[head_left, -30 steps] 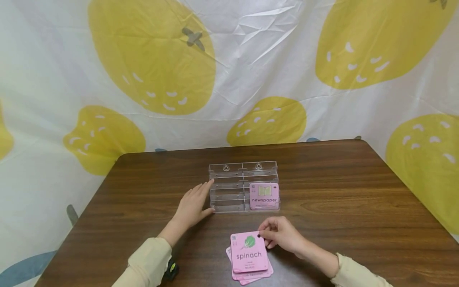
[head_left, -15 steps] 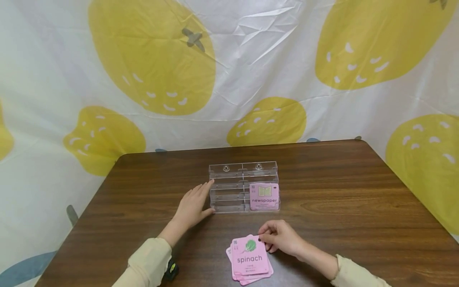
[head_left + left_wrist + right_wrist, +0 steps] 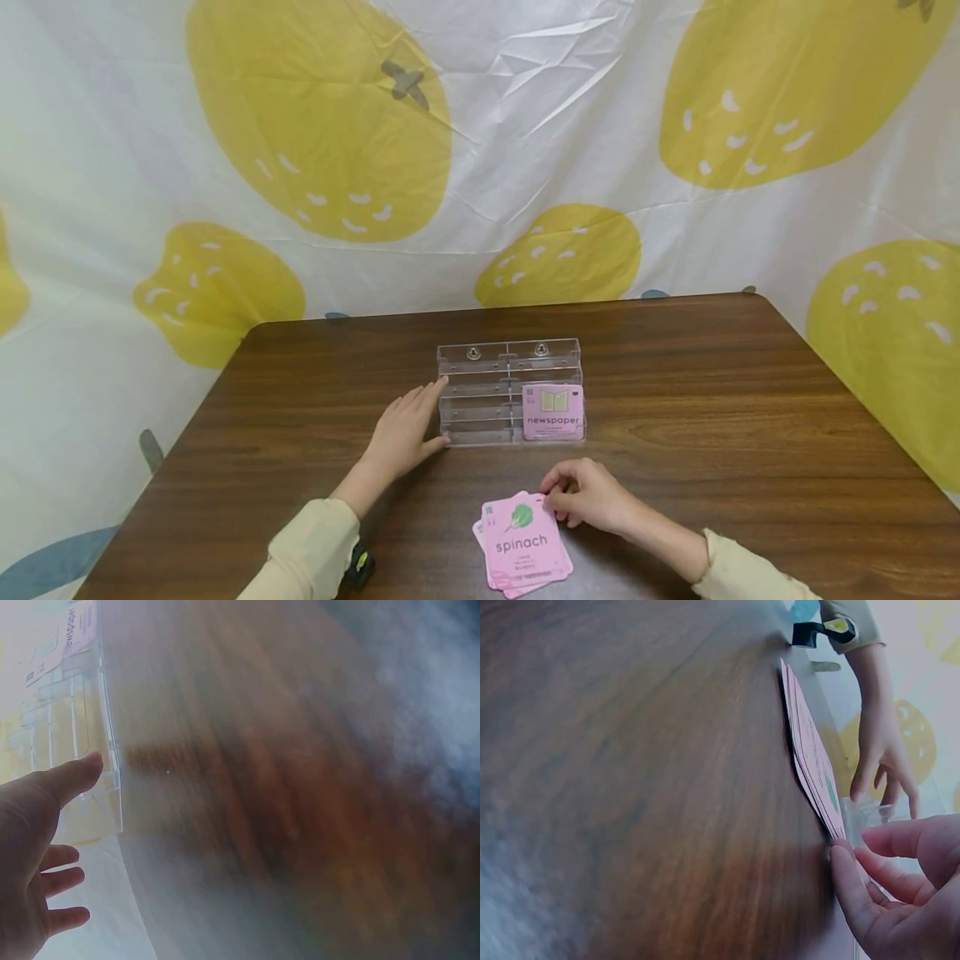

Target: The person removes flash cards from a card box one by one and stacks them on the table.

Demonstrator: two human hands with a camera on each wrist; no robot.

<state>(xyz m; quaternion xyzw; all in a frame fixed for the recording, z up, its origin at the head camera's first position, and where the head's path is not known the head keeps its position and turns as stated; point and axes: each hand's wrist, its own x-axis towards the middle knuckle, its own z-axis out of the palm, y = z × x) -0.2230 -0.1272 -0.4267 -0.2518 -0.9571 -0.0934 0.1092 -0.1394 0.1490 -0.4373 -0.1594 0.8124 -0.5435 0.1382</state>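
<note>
A clear plastic card holder with two columns of stepped pockets stands mid-table. In its lower right pocket sits a pink "newspaper" card. My left hand reaches to the holder's left side with fingers spread; in the left wrist view the thumb lies against its edge. Nearer me is a small, uneven pile of pink cards, a "spinach" card on top. My right hand pinches that card's upper right corner, thumb on top and fingers curled. How many cards the fingers hold is hidden.
The brown wooden table extends to both sides and behind the holder. A white curtain printed with yellow fruit hangs past its far edge. A small black device is at my left sleeve.
My right hand has moved slightly down towards me. The spinach card's raised upper edge has come down, and the card has turned a little on the pile. The left hand stays put.
</note>
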